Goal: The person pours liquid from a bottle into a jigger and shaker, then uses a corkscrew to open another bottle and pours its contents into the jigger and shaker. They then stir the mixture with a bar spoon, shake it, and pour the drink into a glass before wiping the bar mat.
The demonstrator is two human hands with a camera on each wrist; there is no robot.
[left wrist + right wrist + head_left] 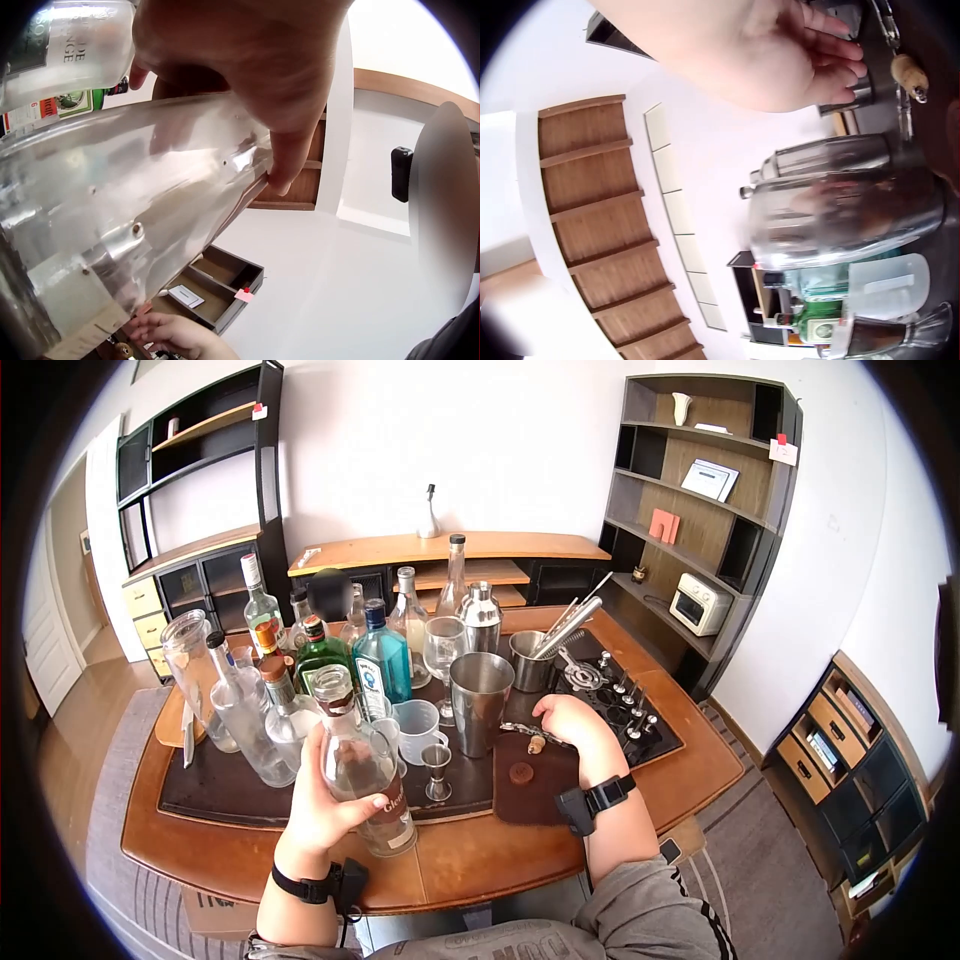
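"Torso, for the record?"

"I list one grey shirt (480, 947), darker lettering across the chest, cropped below. Right sleeve (640, 895): grey, trimmed with black stripes. Forearms bare past the sleeve ends."

"Wrists?"

"Left, I have one black strap (297, 885), black boxy camera unit (350, 880), thin dark cable (346, 920). Right, one black band (612, 792) with clasp, black block-shaped module (576, 812). Fingers (838, 49): bare."
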